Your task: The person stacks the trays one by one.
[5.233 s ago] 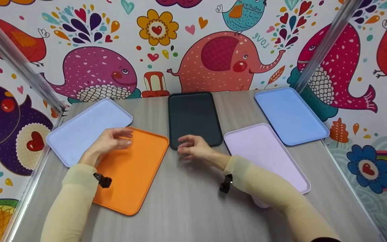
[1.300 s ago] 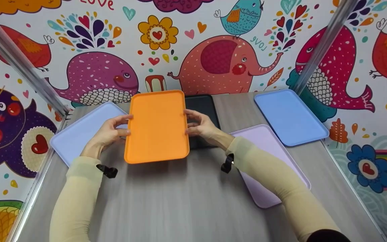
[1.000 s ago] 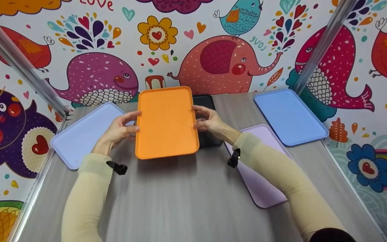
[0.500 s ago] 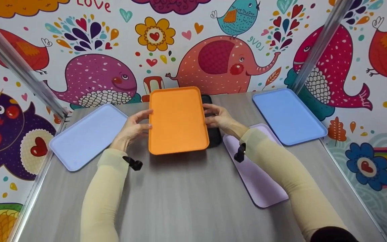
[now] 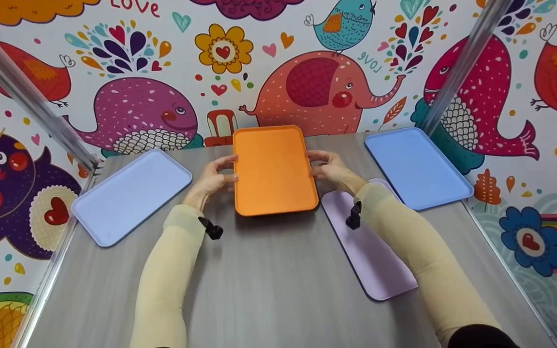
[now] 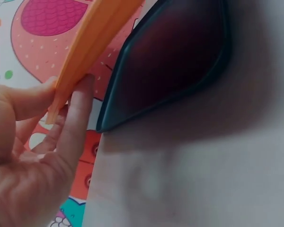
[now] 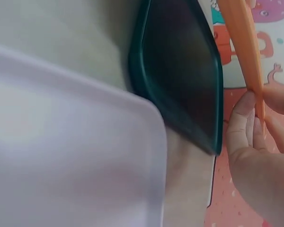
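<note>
An orange tray [image 5: 276,171] is held up between both hands, above the dark tray [image 6: 175,52]. In the head view it hides the dark tray almost wholly; the wrist views show a gap between the two. My left hand [image 5: 214,178] pinches the orange tray's left edge, thumb on one face and fingers on the other, as the left wrist view shows. At the opposite edge my right hand [image 5: 334,171] pinches in the same way. The lilac tray [image 5: 370,251] lies on the table under my right forearm, close to the dark tray [image 7: 180,66].
A pale periwinkle tray [image 5: 131,198] lies at the table's left, and a blue tray [image 5: 418,169] at the back right. Printed panels with metal corner posts [image 5: 467,63] wall in the grey table [image 5: 259,290] at the back and sides.
The orange tray was lying at the left beneath my left hand; both hands then lifted it. Over the last second they carried it rightward until it covers the dark tray in the head view.
</note>
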Tool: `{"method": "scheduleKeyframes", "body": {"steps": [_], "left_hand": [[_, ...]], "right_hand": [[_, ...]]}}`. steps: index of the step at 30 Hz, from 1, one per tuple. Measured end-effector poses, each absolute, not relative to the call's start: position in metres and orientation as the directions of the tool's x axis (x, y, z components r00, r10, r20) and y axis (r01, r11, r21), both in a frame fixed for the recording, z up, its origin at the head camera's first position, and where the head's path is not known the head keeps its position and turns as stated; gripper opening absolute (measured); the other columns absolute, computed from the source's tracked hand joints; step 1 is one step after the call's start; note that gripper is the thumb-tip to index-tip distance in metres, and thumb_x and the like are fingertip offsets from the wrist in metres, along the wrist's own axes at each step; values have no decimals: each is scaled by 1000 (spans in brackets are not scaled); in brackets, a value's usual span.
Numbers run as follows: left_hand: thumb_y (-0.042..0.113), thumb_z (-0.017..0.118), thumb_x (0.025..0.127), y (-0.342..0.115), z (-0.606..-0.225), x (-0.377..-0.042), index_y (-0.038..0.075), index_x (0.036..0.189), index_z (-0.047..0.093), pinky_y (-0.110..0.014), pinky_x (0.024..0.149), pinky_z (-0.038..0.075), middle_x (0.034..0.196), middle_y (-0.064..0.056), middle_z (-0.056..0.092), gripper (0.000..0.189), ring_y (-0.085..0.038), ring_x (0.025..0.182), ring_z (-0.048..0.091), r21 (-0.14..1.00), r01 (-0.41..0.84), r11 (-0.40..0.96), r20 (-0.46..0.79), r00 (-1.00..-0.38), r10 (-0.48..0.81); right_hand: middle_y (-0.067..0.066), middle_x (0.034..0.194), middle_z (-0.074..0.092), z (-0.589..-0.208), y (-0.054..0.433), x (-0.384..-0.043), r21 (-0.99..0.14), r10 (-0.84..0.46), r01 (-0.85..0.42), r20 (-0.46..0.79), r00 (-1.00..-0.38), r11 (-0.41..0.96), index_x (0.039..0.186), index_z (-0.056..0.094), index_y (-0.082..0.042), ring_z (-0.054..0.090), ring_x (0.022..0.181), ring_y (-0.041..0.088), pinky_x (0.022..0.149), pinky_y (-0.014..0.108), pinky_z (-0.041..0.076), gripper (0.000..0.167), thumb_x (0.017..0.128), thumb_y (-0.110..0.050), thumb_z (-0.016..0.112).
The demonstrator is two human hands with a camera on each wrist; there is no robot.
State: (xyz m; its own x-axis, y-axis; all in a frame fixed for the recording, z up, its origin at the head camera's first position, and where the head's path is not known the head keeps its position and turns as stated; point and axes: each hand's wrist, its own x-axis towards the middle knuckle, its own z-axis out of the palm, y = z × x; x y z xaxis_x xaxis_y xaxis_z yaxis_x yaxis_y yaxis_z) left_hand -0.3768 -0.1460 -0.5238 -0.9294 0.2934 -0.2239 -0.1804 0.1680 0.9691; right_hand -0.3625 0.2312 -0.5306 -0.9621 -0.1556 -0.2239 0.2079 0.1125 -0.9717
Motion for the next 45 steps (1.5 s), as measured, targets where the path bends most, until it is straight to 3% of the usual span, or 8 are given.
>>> {"method": "scheduleKeyframes", "body": {"steps": [6,13,20,26,32,35,41,45], "left_hand": [[-8,68,101,-137,-527,-381,13,169,51,-30,79,70,157,-23,56,73,-18,98,71,967,-177,182,-223,-936,272],[-12,68,97,-129,-533,-384,10,167,54,-35,79,70,153,-24,59,74,-14,85,68,947,-150,285,-215,-953,213],[-13,72,95,-119,-536,-387,8,163,58,-33,78,69,149,-24,62,72,-14,84,66,910,-144,390,-224,-960,167],[-8,77,95,-110,-536,-392,9,159,63,-37,83,70,147,-20,67,68,-21,96,67,842,-151,517,-236,-966,102],[-9,78,93,-102,-539,-396,7,156,66,-32,80,66,144,-20,70,66,-27,111,67,814,-171,555,-255,-964,76],[-9,78,92,-99,-541,-397,6,155,66,-35,86,66,143,-20,70,66,-28,116,66,803,-162,573,-249,-965,77],[-4,78,93,-93,-545,-398,3,152,68,-46,112,61,144,-19,73,59,-31,127,66,745,-92,660,-181,-981,68],[-3,74,95,-91,-546,-398,0,149,69,-47,117,59,147,-19,73,55,-33,130,67,693,-48,720,-141,-988,70]], "right_hand": [[12,146,68,-531,235,-369,-962,-114,233,-250,-962,143,159,65,-15,68,98,19,87,31,63,69,95,11,69],[15,152,64,-532,233,-373,-954,-115,247,-268,-957,167,162,62,-16,64,108,25,96,39,62,76,92,14,66],[19,151,64,-538,232,-377,-945,-107,215,-247,-963,248,162,61,-13,70,102,21,91,37,65,75,92,15,63],[18,150,65,-543,229,-379,-938,-90,232,-262,-961,257,161,62,-13,72,111,22,95,36,67,73,94,14,63],[22,149,66,-549,228,-381,-928,-82,232,-265,-961,291,161,61,-8,69,122,28,101,39,66,68,96,13,64],[24,150,66,-552,229,-382,-921,-79,223,-260,-962,321,161,60,-5,67,125,30,98,37,64,68,95,13,63],[27,150,65,-555,229,-384,-912,-71,228,-267,-961,342,160,59,-3,66,124,30,90,31,62,67,95,11,61],[26,152,64,-557,229,-385,-909,-72,235,-275,-959,344,161,59,-3,65,125,29,95,32,62,66,96,10,63]]}}
